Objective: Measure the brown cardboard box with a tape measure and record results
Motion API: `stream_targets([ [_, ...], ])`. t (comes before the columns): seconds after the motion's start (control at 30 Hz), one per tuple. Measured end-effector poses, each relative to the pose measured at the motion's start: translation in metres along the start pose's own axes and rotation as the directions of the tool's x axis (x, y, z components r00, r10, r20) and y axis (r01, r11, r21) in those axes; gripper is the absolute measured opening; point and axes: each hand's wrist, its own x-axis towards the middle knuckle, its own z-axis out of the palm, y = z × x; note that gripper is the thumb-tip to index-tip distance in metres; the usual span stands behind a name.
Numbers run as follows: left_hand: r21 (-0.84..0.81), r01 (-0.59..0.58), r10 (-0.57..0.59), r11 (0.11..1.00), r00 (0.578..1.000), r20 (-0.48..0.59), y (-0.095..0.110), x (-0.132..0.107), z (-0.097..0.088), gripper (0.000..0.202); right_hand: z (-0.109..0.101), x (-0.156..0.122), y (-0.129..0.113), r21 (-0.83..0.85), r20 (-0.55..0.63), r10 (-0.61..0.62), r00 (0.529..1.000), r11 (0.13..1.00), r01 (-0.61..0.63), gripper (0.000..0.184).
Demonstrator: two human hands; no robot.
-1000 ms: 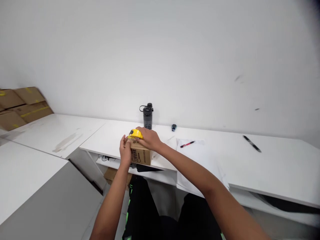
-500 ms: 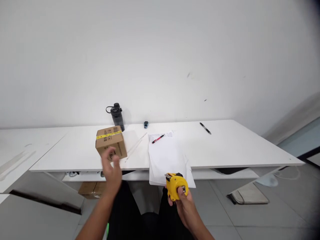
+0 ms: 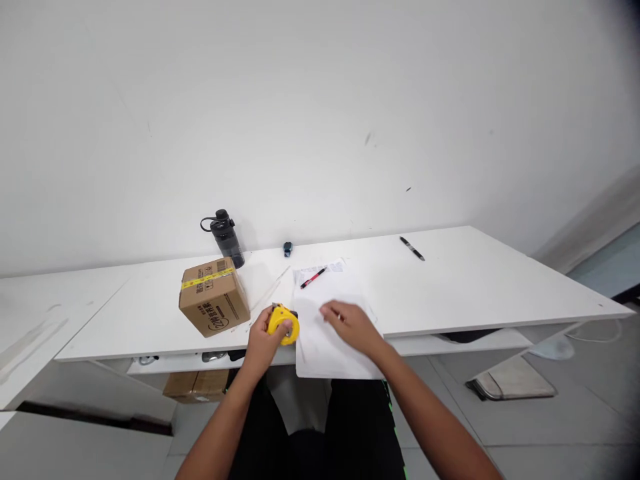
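Note:
My left hand (image 3: 263, 347) is closed around a yellow tape measure (image 3: 284, 325), its thumb across the front of the case. The tape measure is just right of a cardboard box (image 3: 214, 299) with yellow tape. Over a stack of white paper (image 3: 320, 357), my right hand (image 3: 350, 325) has loosely bent fingers, with nothing visible in them. A red and black pen (image 3: 313, 278) lies on the upper part of the paper, beyond the right hand's fingertips.
Behind the box stands a dark water bottle (image 3: 227, 239). A small dark blue object (image 3: 287, 249) and a black pen (image 3: 412, 249) lie toward the back of the white desk (image 3: 450, 293). Cardboard boxes (image 3: 197, 385) sit below the desk.
The tape measure has passed from my right hand to my left and moved leftward. My right hand has moved up over the paper; my left has left the box.

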Motion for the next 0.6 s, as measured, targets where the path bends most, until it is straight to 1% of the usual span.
stream_targets([
  [0.03, 0.108, 0.01, -0.008, 0.994, 1.0, -0.012, -0.006, 0.016, -0.006, 0.052, -0.005, 0.023, 0.011, -0.196, -0.051, 0.033, 0.998, 0.98, -0.042, 0.037],
  [0.07, 0.21, 0.031, -0.029, 0.977, 0.999, -0.014, -0.012, 0.031, -0.011, 0.048, -0.008, 0.046, 0.022, -0.384, -0.054, 0.073, 0.996, 0.919, -0.088, 0.036],
  [0.1, 0.283, 0.064, -0.063, 0.957, 0.998, -0.012, -0.019, 0.044, -0.015, 0.046, -0.008, 0.067, 0.032, -0.56, -0.001, 0.127, 0.992, 0.821, -0.106, 0.04],
  [0.13, 0.329, 0.103, -0.109, 0.939, 0.994, 0.0, -0.025, 0.056, -0.018, 0.044, -0.006, 0.086, 0.042, -0.686, 0.078, 0.179, 0.981, 0.724, -0.077, 0.043],
  [0.2, 0.378, 0.155, -0.172, 0.913, 0.985, 0.011, -0.034, 0.074, -0.022, 0.043, 0.002, 0.114, 0.057, -0.734, 0.163, 0.202, 0.966, 0.679, -0.019, 0.038],
  [0.27, 0.454, 0.159, -0.177, 0.877, 0.984, -0.003, -0.038, 0.083, -0.022, 0.045, 0.011, 0.13, 0.066, -0.728, 0.21, 0.179, 0.961, 0.685, 0.032, 0.03],
  [0.3, 0.516, 0.15, -0.163, 0.844, 0.986, -0.02, -0.039, 0.084, -0.022, 0.047, 0.016, 0.135, 0.068, -0.727, 0.219, 0.165, 0.962, 0.685, 0.048, 0.028],
  [0.37, 0.646, 0.134, -0.125, 0.752, 0.99, -0.06, -0.038, 0.083, -0.019, 0.052, 0.023, 0.139, 0.071, -0.729, 0.226, 0.156, 0.962, 0.682, 0.06, 0.028],
  [0.43, 0.725, 0.127, -0.082, 0.677, 0.992, -0.098, -0.037, 0.08, -0.016, 0.055, 0.026, 0.14, 0.074, -0.733, 0.232, 0.178, 0.956, 0.678, 0.052, 0.027],
  [0.5, 0.748, 0.14, -0.076, 0.648, 0.99, -0.12, -0.036, 0.079, -0.015, 0.057, 0.026, 0.139, 0.077, -0.737, 0.241, 0.214, 0.947, 0.675, 0.035, 0.024],
  [0.6, 0.765, 0.166, -0.142, 0.622, 0.985, -0.099, -0.036, 0.083, -0.015, 0.059, 0.022, 0.139, 0.084, -0.731, 0.227, 0.239, 0.944, 0.682, 0.003, 0.027],
])
